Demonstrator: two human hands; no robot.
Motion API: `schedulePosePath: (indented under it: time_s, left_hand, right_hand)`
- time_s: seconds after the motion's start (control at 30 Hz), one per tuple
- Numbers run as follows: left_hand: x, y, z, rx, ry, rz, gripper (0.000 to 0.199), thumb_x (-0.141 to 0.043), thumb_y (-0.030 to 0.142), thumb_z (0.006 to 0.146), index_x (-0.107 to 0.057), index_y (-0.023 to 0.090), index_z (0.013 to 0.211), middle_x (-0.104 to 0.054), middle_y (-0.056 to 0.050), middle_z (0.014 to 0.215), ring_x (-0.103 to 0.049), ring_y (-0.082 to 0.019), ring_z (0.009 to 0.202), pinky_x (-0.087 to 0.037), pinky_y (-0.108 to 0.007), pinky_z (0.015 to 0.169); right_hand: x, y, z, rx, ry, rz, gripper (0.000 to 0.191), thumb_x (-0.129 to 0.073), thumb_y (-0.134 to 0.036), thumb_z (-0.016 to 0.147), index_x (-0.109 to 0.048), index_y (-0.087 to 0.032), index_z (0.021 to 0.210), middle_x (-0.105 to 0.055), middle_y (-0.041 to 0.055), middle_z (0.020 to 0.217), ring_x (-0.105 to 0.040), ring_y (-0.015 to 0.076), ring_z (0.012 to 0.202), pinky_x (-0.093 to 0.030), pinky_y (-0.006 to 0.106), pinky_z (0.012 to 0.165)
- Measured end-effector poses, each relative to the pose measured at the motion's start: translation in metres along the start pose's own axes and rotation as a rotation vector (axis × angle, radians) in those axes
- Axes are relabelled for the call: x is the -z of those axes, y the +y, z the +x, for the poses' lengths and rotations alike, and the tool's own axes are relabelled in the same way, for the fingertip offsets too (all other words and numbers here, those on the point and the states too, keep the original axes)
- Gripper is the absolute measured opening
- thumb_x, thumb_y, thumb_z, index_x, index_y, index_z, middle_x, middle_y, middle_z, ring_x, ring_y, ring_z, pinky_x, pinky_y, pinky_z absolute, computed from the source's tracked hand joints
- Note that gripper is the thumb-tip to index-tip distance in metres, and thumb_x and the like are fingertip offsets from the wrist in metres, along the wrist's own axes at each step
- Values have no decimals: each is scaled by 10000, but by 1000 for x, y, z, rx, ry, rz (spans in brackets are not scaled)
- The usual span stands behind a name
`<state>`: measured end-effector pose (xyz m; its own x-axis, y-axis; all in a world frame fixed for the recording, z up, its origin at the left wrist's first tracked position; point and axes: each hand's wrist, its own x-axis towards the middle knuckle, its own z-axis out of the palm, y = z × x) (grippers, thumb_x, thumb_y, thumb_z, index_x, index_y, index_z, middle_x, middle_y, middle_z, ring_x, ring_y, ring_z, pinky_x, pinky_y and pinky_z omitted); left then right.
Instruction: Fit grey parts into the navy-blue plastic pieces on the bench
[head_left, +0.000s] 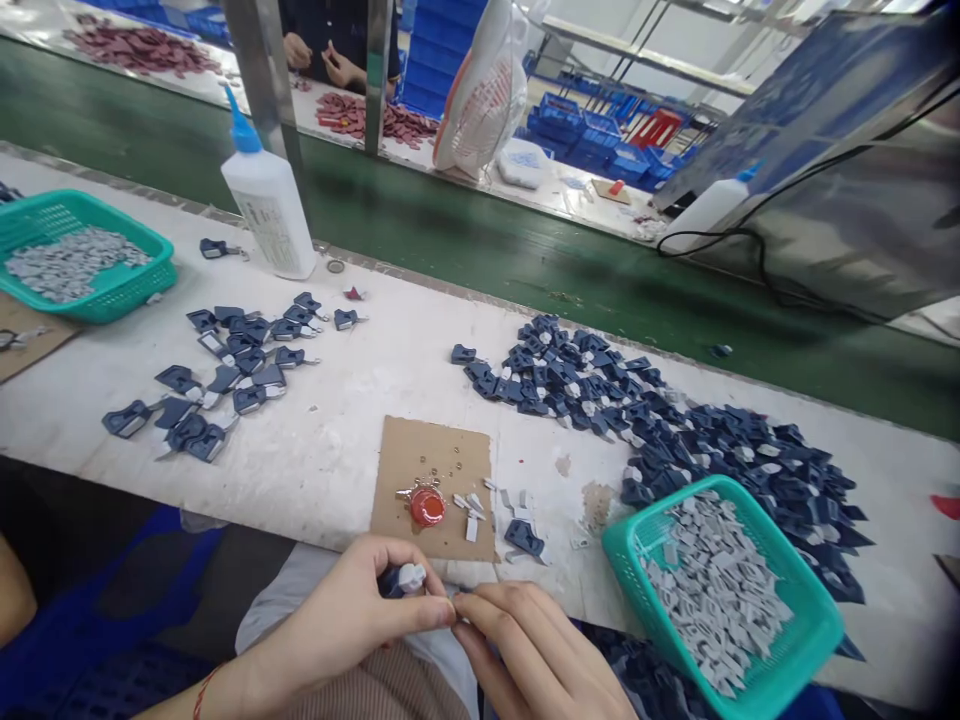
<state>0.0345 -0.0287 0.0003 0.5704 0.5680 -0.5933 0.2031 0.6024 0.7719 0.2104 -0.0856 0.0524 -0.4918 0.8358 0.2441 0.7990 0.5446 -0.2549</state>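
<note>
Our left hand (367, 600) gripped a dark-blue piece (401, 579) with a blocky pale tip, near flat brown cardboard (412, 445); our right hand (536, 640) curled just beside, whether gripping anything we couldn't tell. A perforated green basket (637, 595) held angular grey bits (720, 590).

Green conveyor-like strip (465, 230) running behind the worktable, metal post (266, 80) rising beyond it, heap of dull red pieces (142, 48) at far left, co-worker in a dark top (319, 22), plastic-wrapped fan (484, 100), tall blue stack (442, 50) behind, red object (656, 130) among blue bins (559, 120).
</note>
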Motion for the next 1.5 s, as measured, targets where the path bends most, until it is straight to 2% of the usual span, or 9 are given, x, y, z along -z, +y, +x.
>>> schedulePosePath:
  time_s: [0.2, 0.37, 0.47, 0.7, 0.77, 0.93, 1.13, 1.37, 1.5]
  left_hand:
    - [7, -5, 1, 2, -10, -57, 221, -786, 366, 679, -693, 175, 740, -526, 46, 648, -377, -78, 535, -341, -195, 491]
    - [19, -8, -3, 13, -67, -272, 364, -675, 506, 772, -688, 184, 942, -509, 34, 664, -466, -108, 548, -408, -217, 478]
    - [31, -7, -7, -35, 16, -397, 404, -671, 533, 769, -674, 190, 983, -585, -2, 769, -552, -138, 632, -462, -254, 563]
    - [48, -3, -14, -67, 136, -391, 392, -751, 492, 742, -680, 222, 1017, -700, -25, 855, -617, -176, 872, -443, -276, 833]
    - [49, -4, -13, -61, 170, -416, 398, -792, 469, 707, -701, 222, 1006, -709, -38, 962, -611, -186, 944, -451, -280, 874]
    - [47, -7, -7, -83, 216, -479, 417, -819, 466, 677, -722, 226, 1004, -708, -46, 984, -602, -178, 854, -506, -269, 732]
    - [39, -11, 1, -243, 209, -534, 257, -770, 353, 778, -714, 249, 1006, -704, -9, 927, -614, -129, 857, -505, -201, 752]
    - [30, -15, 13, -379, 185, -548, 155, -776, 202, 770, -712, 245, 904, -713, 10, 951, -656, -109, 896, -522, -159, 770]
    - [26, -15, 20, -472, 193, -530, 149, -760, 168, 782, -712, 242, 903, -712, 14, 944, -668, -102, 916, -524, -153, 820]
  right_hand:
    - [-11, 0, 4, -116, 8, 72, 144, -475, -95, 917, -558, -211, 892, -668, 14, 751, -635, 154, 667, -532, 277, 630]
    - [-16, 16, 13, -295, -25, 259, 84, -566, -145, 886, -558, -224, 915, -646, 12, 822, -635, 148, 775, -530, 243, 661]
    - [-22, 30, 24, -385, -39, 305, 61, -583, -166, 888, -566, -221, 907, -631, 9, 830, -614, 144, 789, -517, 247, 684]
    - [-31, 42, 44, -444, -160, 308, 62, -573, -159, 898, -602, -214, 900, -630, 12, 835, -607, 151, 788, -495, 266, 695]
    - [-29, 42, 47, -449, -185, 297, 76, -580, -145, 891, -600, -216, 872, -626, 8, 823, -606, 151, 778, -487, 264, 681]
    - [-24, 41, 52, -489, -224, 315, 90, -582, -138, 888, -607, -222, 869, -624, 1, 822, -607, 152, 795, -481, 268, 695]
    - [-22, 38, 53, -573, -288, 349, 76, -565, -170, 901, -607, -227, 873, -618, 3, 845, -595, 160, 816, -463, 288, 717]
    - [-25, 37, 52, -600, -274, 383, 66, -560, -179, 899, -598, -227, 874, -611, 2, 859, -582, 164, 842, -445, 303, 751]
    - [-19, 41, 53, -664, -182, 478, 56, -592, -215, 865, -641, -217, 838, -637, 4, 803, -591, 155, 777, -451, 284, 711]
